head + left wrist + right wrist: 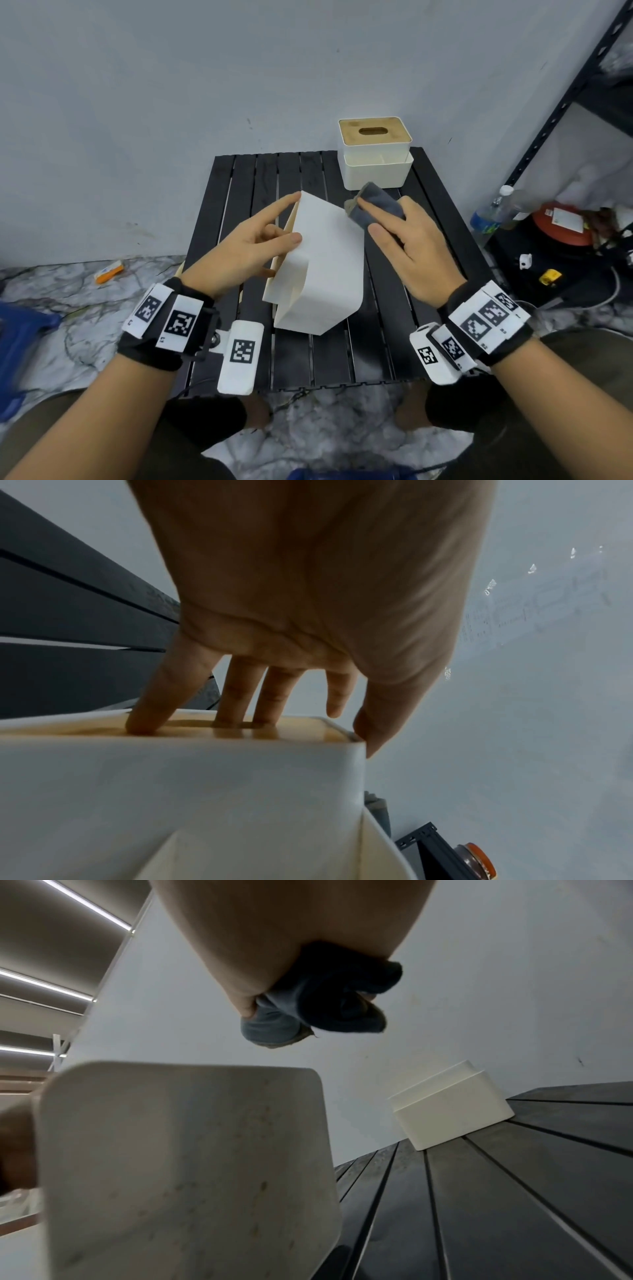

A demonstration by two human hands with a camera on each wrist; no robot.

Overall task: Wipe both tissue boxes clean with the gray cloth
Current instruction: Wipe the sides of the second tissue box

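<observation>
Near tissue box held tipped over the bench; gray cloth bunched beside it.

The near tissue box (322, 267) is gripped by the left hand (246, 250), thumb on its white side, fingers on the wooden lid. The gray cloth (375, 207) is clutched in the right hand (416, 246), just beside the box's far edge. The second tissue box (375, 154) stands upright at the bench's (342, 356) far edge.

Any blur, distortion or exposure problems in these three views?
Head: wide-angle bending, shelf upright leans; otherwise sharp, evenly lit. Left wrist: held tissue box soft, close; wall nearly washed out. Right wrist: right hand underlit, gray cloth dark, ceiling strip lights streak bright.
</observation>
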